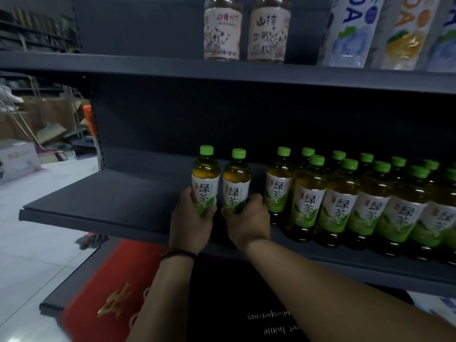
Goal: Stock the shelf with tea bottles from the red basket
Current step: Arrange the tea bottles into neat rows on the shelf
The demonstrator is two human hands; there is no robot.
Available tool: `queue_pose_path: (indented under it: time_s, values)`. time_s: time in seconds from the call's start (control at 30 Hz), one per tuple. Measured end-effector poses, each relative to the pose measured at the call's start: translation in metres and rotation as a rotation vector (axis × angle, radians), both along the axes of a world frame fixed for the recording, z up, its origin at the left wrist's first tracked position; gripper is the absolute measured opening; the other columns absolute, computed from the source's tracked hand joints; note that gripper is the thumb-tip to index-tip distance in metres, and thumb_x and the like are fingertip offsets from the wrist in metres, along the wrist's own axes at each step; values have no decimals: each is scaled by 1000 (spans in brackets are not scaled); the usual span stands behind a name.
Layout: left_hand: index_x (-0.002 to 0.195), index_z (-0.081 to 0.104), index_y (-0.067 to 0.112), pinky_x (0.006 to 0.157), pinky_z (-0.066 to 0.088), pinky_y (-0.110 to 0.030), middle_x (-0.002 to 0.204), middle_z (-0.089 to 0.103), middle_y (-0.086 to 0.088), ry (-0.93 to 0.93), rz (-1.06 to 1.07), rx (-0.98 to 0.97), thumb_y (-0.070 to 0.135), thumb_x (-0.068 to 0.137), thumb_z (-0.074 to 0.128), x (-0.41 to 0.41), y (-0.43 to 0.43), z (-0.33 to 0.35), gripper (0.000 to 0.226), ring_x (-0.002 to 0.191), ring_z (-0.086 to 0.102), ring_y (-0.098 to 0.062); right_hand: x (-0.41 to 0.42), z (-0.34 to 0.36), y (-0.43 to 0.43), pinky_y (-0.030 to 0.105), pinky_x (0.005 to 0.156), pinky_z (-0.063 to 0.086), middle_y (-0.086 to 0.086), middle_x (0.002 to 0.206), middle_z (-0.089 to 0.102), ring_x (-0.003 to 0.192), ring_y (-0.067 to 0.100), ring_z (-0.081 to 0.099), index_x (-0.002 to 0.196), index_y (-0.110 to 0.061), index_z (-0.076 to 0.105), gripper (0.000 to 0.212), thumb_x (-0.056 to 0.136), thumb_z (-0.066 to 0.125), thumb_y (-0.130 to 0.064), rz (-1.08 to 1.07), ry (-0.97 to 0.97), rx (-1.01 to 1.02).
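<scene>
Both hands are busy with the placing step: my left hand is closed around the lower part of one green tea bottle, and my right hand is closed around a second green tea bottle. Both bottles stand upright over the dark shelf, just left of the stocked row of green tea bottles. I think the next move needs them set down close against this row, then released. I cannot see the red basket.

2 held bottles stand on the shelf, left of the stocked rows.
</scene>
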State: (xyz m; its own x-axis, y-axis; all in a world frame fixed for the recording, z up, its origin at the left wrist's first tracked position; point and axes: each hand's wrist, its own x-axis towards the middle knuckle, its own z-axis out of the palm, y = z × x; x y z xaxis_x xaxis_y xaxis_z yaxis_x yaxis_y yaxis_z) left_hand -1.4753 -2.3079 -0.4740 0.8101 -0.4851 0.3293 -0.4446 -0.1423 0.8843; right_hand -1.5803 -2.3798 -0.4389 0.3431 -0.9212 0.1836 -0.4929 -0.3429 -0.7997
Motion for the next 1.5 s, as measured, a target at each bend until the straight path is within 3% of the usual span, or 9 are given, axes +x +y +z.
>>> queue_pose_path:
  time_s: [0.2,0.33,0.5,0.63,0.93,1.3,1.5]
  values:
    - [126,57,29,89,51,-31,111,66,16,6,-33,-18,22,87,86,-6,-4,1,48,110,68,-13,-13,-4,2,45,99,55,9,134,58,124,32,59,125,-15,47,50,91,74,-40,-50,38,-54]
    - [135,58,27,94,55,-32,109,64,22,4,-108,-31,23,86,88,-21,-7,2,58,108,68,-10,-35,-4,0,43,101,53,10,140,54,129,31,55,137,-16,47,54,94,70,-40,-93,55,-57]
    - [136,59,28,94,59,-32,107,65,24,17,-173,-43,24,82,92,-46,-16,2,64,107,70,-6,-58,1,-4,37,96,51,11,145,42,125,31,58,135,-14,50,50,96,70,-38,-168,43,-1]
    - [133,60,29,83,54,-20,102,63,27,38,-193,-51,25,79,94,-59,-21,4,65,98,67,2,-74,4,-9,35,91,52,9,138,54,121,28,61,131,-15,55,44,97,71,-36,-193,37,-26]
    - [140,59,26,95,60,-38,117,66,15,52,-160,-82,24,78,95,-71,-36,1,72,109,71,-14,-85,3,-16,34,85,56,9,123,65,112,26,65,118,-15,58,37,90,80,-26,-211,-80,-64]
    - [142,59,21,95,56,-33,131,72,2,58,-128,-125,21,79,94,-68,-56,-2,71,111,70,-15,-87,4,-31,27,83,52,8,114,72,108,25,69,112,-15,64,31,89,81,-28,-213,-64,-44]
    - [140,61,22,90,53,-29,113,66,15,78,-115,-147,20,81,92,-70,-62,-2,67,105,68,-10,-85,0,-37,28,84,54,8,115,73,110,26,70,116,-16,66,30,92,78,-29,-221,-40,-50]
